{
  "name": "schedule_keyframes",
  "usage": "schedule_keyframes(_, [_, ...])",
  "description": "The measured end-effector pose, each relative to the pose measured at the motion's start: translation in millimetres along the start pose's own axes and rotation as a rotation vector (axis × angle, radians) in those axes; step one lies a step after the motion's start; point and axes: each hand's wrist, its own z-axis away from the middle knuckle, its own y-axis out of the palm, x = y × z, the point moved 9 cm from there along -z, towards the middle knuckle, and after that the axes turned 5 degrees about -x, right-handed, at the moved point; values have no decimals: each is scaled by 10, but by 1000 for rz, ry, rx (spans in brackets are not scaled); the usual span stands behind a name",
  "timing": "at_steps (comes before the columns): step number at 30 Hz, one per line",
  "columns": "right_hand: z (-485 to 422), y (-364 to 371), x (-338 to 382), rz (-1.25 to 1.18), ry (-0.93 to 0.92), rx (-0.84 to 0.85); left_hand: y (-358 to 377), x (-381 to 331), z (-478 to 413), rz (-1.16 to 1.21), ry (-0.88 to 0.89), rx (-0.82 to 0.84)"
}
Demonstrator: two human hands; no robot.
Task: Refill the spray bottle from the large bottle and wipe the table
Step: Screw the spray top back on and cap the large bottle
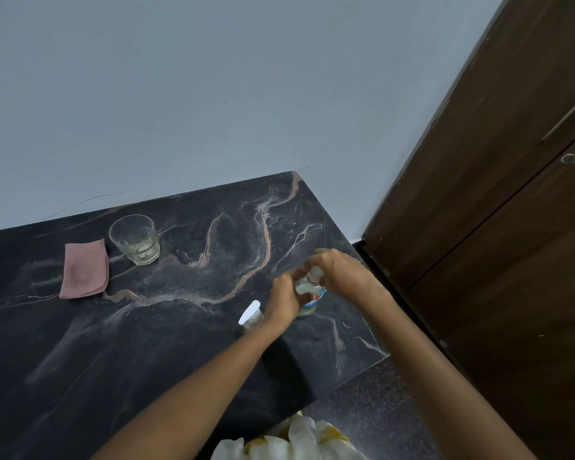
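Head view is showing a dark marbled counter [166,327] set against a pale wall [213,94]. Near its right edge, the large bottle [304,288], clear with a blue and red label, is standing on the counter between both hands. The left grip [284,298] is wrapping around the bottle's body, while the right grip [336,272] is curling its fingers over the white cap [314,272] at the bottle's top. The spray bottle [250,313] with its white head is standing just beside the left wrist, which is partly hiding it. Well apart, toward the back left, a pink cloth [84,268] is lying flat next to a glass tumbler [134,239]. A brown wooden door [495,194] is filling the right side.
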Motion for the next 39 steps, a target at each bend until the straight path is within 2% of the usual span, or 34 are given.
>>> schedule_keyframes(4, [-30,31,-1,-1,-1,-6,6,-9,12,14,-5,-7])
schedule_keyframes(7, [-25,25,-39,5,54,-40,-9,-32,3,-62,37,-14])
schedule_keyframes(12, [-1,14,-140,58,173,-93,26,-191,37,-519,317,8])
schedule_keyframes(15, [39,-1,-193,48,197,-79,17,-200,31,-510,306,-10])
schedule_keyframes(19, [70,-17,-138,-56,49,35,35,-205,6,-519,335,-13])
schedule_keyframes(23, [38,-52,-104,-34,3,5,34,-180,-7,-492,331,-13])
schedule_keyframes(27, [33,-96,-125,-69,48,-65,28,-170,-19,-502,340,-18])
schedule_keyframes(39, [62,-95,-204,-135,187,-83,28,-166,-12,-521,359,-33])
